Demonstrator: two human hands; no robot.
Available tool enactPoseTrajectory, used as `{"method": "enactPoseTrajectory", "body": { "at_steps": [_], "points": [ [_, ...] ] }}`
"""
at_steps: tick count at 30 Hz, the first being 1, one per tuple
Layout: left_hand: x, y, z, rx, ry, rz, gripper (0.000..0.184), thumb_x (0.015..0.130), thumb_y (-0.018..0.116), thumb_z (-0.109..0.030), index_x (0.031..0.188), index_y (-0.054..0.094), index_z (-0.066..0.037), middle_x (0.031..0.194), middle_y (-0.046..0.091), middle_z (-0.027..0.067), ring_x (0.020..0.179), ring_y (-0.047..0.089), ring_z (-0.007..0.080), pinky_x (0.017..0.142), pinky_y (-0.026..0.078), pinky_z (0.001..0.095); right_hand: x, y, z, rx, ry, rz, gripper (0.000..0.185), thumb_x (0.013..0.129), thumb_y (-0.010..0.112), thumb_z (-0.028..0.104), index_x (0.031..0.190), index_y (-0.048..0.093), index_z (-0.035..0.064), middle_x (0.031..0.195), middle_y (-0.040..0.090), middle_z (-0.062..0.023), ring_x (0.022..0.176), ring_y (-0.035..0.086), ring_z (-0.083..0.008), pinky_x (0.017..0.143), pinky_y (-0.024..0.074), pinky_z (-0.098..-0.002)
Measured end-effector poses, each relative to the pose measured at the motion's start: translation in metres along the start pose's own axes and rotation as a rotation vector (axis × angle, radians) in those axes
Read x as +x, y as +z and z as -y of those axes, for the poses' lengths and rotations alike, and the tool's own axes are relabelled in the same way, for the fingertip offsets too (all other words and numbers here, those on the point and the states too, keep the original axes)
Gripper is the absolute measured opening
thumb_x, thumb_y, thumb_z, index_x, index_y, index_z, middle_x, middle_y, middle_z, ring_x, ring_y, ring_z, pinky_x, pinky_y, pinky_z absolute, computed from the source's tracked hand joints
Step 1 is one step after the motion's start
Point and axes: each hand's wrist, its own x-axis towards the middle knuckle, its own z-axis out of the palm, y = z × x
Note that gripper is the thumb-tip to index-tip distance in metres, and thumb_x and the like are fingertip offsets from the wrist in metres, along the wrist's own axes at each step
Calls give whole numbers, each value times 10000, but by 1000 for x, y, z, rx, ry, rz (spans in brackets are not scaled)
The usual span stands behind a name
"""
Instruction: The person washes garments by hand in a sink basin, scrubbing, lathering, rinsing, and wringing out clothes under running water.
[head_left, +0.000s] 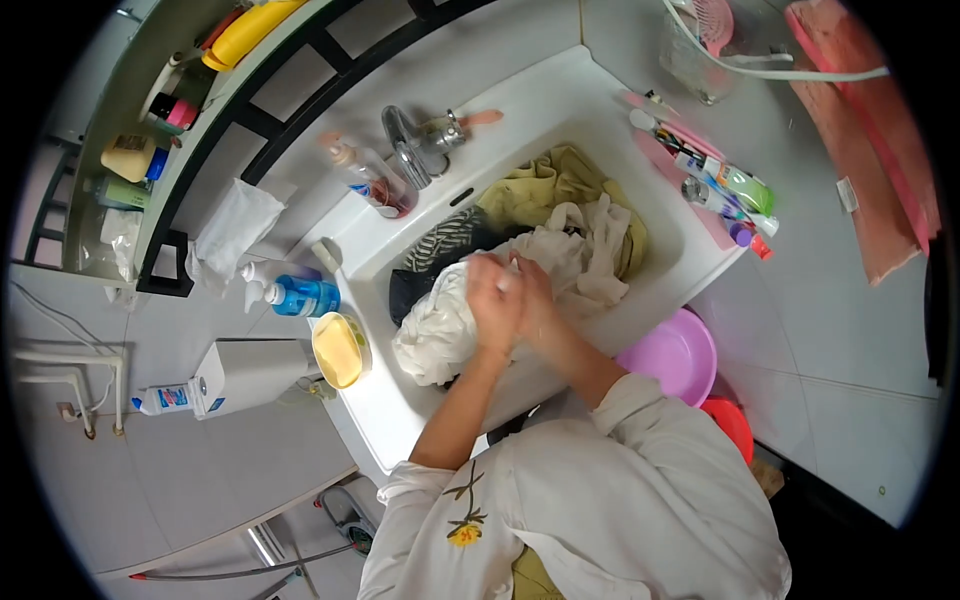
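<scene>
My left hand [494, 303] and my right hand [537, 300] press together over the sink basin, fingers closed on a white cloth garment [437, 332]. Part of the garment bunches to the left of my hands, and more white fabric spreads to their right. Behind it in the white sink [690, 262] lie a yellow-green garment [540, 188] and a dark garment with a striped part [447, 240]. My fingers are partly blurred, and the cloth between the palms is mostly hidden.
A chrome faucet [408, 145] and a clear pump bottle [375, 180] stand at the sink's back edge. On the left are a blue bottle [305, 296] and a yellow soap bar [340, 352] in a container. Toothpaste tubes [738, 187] lie right; a purple basin [680, 355] is below.
</scene>
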Motion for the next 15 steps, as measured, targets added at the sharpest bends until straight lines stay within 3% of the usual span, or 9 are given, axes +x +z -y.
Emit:
{"method": "enactPoseTrajectory", "body": {
  "at_steps": [1,3,5,8,9,10,11,12,15],
  "points": [
    [-3,1,22,-17,-150,-40,178,707,603,38,694,432,-12,795,514,104,714,494,220,641,416,326,-8,7,8,-64,84,-65,279,823,598,204,1022,571,9,862,576,-110,780,570,-270,707,460,-345],
    [1,-4,25,17,-207,-72,163,736,597,2,698,439,-6,751,490,125,668,479,259,612,410,336,-4,10,32,739,939,-124,389,778,637,276,1048,553,9,896,566,-158,811,565,-329,704,451,-381],
    [-6,-2,0,-4,-33,-15,148,733,602,1,710,455,-7,741,485,129,663,479,269,611,412,334,-8,-3,8,63,32,-93,318,827,616,229,1050,554,11,918,577,-106,807,566,-250,702,467,-357],
    [-30,11,-13,-13,73,56,133,730,608,3,733,476,-16,723,485,128,638,481,281,589,417,340,-9,-18,2,-70,-110,-6,230,870,594,240,966,545,38,860,560,-65,759,555,-199,657,461,-343],
    [-23,12,-6,0,57,19,147,723,616,5,724,471,-19,721,489,122,633,483,279,582,420,340,-12,-6,-21,6,-61,7,213,855,592,230,927,551,34,816,556,-86,756,555,-238,665,447,-364],
    [-20,11,2,16,32,-15,161,717,625,7,715,466,-21,719,493,116,627,485,278,576,424,340,-6,-6,11,496,415,47,192,851,609,223,892,551,45,775,532,-58,716,529,-195,641,424,-339],
    [-15,1,32,47,-171,-87,173,727,633,4,722,462,-25,705,489,93,625,476,251,576,419,329,1,-6,47,976,904,-180,177,846,625,216,858,552,55,733,509,-30,675,504,-151,617,401,-314],
    [-7,-14,59,74,-368,-157,185,737,641,1,729,459,-29,691,486,70,624,467,224,576,413,318,10,-10,69,898,820,-111,176,843,637,213,835,546,62,723,494,-10,666,480,-121,604,389,-292],
    [-1,-50,50,-214,-444,-38,192,734,678,-28,851,525,-30,821,519,60,703,470,178,629,424,282,34,-22,88,743,562,43,206,810,686,178,740,517,84,676,438,48,625,407,-47,556,343,-227]
  ]
}}
